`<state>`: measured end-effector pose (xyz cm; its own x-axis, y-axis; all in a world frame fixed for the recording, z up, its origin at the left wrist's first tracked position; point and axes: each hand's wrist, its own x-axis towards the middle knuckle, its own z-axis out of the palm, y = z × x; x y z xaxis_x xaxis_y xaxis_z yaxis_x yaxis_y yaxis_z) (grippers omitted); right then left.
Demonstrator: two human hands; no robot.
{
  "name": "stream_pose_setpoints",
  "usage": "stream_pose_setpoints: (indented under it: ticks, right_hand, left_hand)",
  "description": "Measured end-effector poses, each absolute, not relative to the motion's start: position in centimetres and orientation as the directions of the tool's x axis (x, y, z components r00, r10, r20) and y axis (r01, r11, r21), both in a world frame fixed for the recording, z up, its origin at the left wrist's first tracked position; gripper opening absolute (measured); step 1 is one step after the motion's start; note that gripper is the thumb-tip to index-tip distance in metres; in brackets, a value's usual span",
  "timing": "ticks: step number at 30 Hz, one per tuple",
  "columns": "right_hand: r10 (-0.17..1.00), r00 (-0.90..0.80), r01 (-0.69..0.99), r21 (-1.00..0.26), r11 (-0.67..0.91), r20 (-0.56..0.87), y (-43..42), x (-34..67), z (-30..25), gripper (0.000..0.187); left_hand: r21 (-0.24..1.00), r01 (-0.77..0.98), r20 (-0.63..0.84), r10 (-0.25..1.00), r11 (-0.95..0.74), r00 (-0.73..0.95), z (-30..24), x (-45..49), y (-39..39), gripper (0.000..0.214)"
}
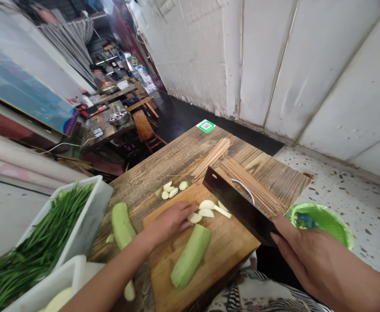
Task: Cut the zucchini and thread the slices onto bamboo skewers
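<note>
My right hand (303, 247) is closed round the handle end of a dark, broad-bladed cleaver (235, 203), tilted above the right side of the wooden cutting board (229, 251). My left hand (172, 221) reaches over the board with its fingers apart. Its fingertips are at a cut zucchini slice (195, 218), and more pale slices (206, 208) lie just beyond. A cut zucchini (191, 255) rests on the board in front of me. A second zucchini (123, 223) lies left of the board, partly behind my left forearm.
Small zucchini pieces (165, 195) lie past the board, near bundles of wooden skewers (251, 184). On the left stands a white bin (95, 203) of long green stalks. A green-lined bucket (336, 221) is at the right. Farther off, a person (101, 80) sits at a table.
</note>
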<state>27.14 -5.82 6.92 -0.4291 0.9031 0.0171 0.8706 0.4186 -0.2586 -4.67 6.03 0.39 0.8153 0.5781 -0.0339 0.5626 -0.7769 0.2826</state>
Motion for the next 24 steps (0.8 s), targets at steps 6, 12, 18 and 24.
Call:
stream_pose_setpoints:
  ticks: [6,12,18,24]
  right_hand:
    - [0.914,-0.404,0.881,-0.260,0.394,0.016,-6.2,26.9,7.2,0.010]
    - [0.855,-0.511,0.827,-0.220,0.517,0.088,-7.0,25.9,7.9,0.016]
    - [0.799,-0.599,0.794,-0.090,0.601,0.052,-7.3,23.8,7.4,0.028]
    - [0.814,-0.553,0.827,-0.007,0.563,0.177,-8.3,22.3,6.8,0.018]
  left_hand:
    - [0.341,0.592,0.054,0.644,-0.731,0.763,0.0,-1.8,7.8,0.034]
    - [0.176,0.658,0.369,0.669,-0.732,0.646,0.6,-3.0,3.4,0.017]
    - [0.013,0.449,0.419,0.413,-0.893,0.809,-0.1,-4.3,-1.1,0.025]
    - [0.030,0.443,0.450,0.408,-0.896,0.794,-0.5,-3.2,-0.9,0.028]
